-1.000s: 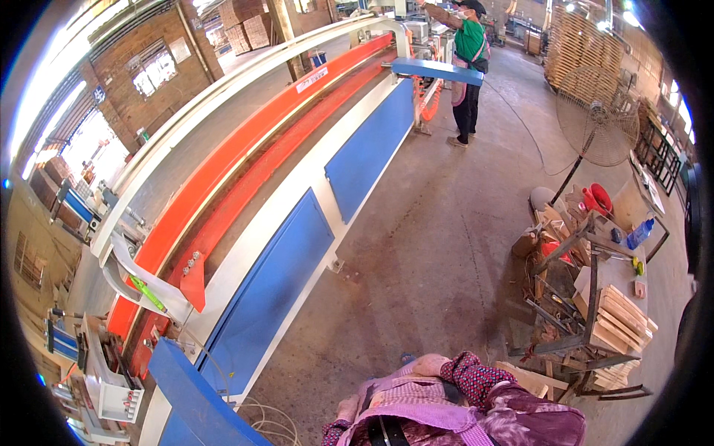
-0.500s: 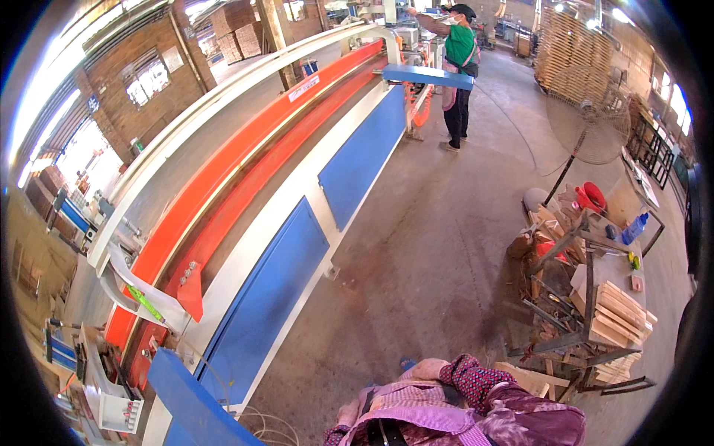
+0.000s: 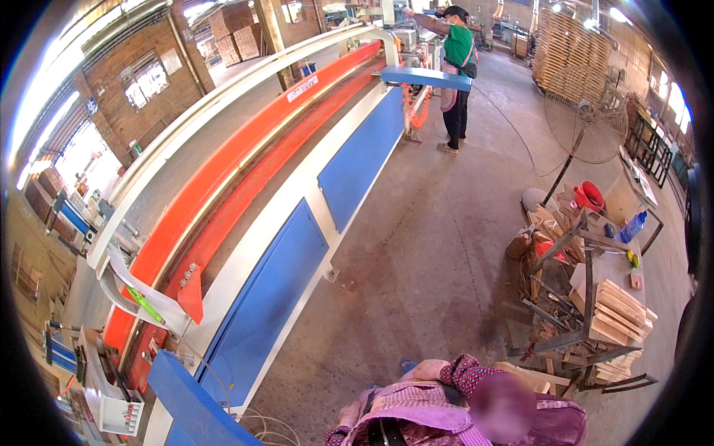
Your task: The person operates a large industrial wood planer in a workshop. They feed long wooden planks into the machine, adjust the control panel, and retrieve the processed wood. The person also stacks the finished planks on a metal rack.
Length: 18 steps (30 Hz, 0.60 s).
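Observation:
My right hand [image 3: 430,369] rests low against the front of my body, at the end of a dotted purple sleeve [image 3: 467,374]. Its fingers are turned out of sight, and nothing shows in it. On the other side, my left hand [image 3: 348,413] hangs close to the pink checked apron [image 3: 416,401]; its fingers are too hidden to read. Neither hand touches the long machine [image 3: 253,290] with blue panels and red-orange rails to my left. A small blue thing [image 3: 407,365] shows on the floor just beyond my right hand.
A metal-framed table [image 3: 587,297] with stacked wood strips [image 3: 621,312] and a blue bottle [image 3: 634,227] stands at right. Behind it are a large fan [image 3: 586,115] and tall wood stacks [image 3: 569,48]. A co-worker [image 3: 457,59] in green stands at the machine's far end.
My view has shifted very slightly. My hands stay in nearly the same place, and the co-worker still stands at the machine's far end.

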Tool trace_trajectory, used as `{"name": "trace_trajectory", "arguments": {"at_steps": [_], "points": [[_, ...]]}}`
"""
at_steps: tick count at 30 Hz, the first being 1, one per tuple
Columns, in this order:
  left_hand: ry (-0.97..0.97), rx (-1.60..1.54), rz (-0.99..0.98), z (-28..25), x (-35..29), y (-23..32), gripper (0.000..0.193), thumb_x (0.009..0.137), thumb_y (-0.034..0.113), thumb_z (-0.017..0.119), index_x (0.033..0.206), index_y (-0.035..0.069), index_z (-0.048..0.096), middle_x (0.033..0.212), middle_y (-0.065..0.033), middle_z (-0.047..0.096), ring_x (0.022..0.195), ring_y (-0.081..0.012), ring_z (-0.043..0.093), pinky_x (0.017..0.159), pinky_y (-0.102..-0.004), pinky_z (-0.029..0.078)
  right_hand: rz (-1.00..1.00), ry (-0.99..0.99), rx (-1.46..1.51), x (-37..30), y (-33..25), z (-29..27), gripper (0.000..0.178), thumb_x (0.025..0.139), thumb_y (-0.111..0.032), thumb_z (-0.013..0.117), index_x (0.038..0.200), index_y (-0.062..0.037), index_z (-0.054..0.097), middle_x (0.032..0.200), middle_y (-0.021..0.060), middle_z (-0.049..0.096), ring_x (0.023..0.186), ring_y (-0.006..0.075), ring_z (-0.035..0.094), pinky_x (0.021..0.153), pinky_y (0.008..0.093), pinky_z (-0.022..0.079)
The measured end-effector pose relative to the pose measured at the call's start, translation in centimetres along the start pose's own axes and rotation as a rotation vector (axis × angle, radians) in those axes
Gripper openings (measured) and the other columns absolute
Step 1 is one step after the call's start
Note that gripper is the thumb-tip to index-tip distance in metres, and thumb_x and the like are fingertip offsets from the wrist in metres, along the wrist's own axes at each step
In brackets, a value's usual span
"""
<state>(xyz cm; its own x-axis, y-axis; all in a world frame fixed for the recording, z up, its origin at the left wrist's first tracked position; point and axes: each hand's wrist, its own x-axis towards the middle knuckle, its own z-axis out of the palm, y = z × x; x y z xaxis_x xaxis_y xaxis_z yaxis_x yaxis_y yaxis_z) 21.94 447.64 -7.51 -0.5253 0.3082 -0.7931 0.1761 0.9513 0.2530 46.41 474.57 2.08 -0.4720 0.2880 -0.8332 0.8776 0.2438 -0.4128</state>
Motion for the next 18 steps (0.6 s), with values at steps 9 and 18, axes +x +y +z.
{"name": "trace_trajectory", "arguments": {"at_steps": [9, 18], "points": [[-0.044, 0.064, 0.096, -0.2, 0.3, 0.1, 0.069, 0.086, 0.062, 0.045, 0.115, 0.004, 0.069, 0.123, -0.0285, 0.062, 0.123, -0.0433, 0.056, 0.102, -0.0485, 0.044, -0.106, 0.074, -0.102, -0.2, 0.9, 0.2, 0.059, 0.089, -0.059, 0.051, 0.122, -0.0138, 0.07, 0.126, 0.0166, 0.067, 0.124, 0.0349, 0.059, 0.106, 0.0451, 0.041], [-0.03, 0.087, 0.117, -0.4, 0.4, 0.3, 0.063, 0.088, 0.059, 0.045, 0.113, 0.006, 0.07, 0.121, -0.0285, 0.063, 0.119, -0.0447, 0.058, 0.099, -0.0495, 0.045, -0.138, 0.026, -0.133, -0.2, 0.5, -0.2, 0.059, 0.085, -0.058, 0.058, 0.124, -0.0157, 0.069, 0.124, 0.0176, 0.067, 0.12, 0.0365, 0.061, 0.105, 0.0468, 0.042]]}}
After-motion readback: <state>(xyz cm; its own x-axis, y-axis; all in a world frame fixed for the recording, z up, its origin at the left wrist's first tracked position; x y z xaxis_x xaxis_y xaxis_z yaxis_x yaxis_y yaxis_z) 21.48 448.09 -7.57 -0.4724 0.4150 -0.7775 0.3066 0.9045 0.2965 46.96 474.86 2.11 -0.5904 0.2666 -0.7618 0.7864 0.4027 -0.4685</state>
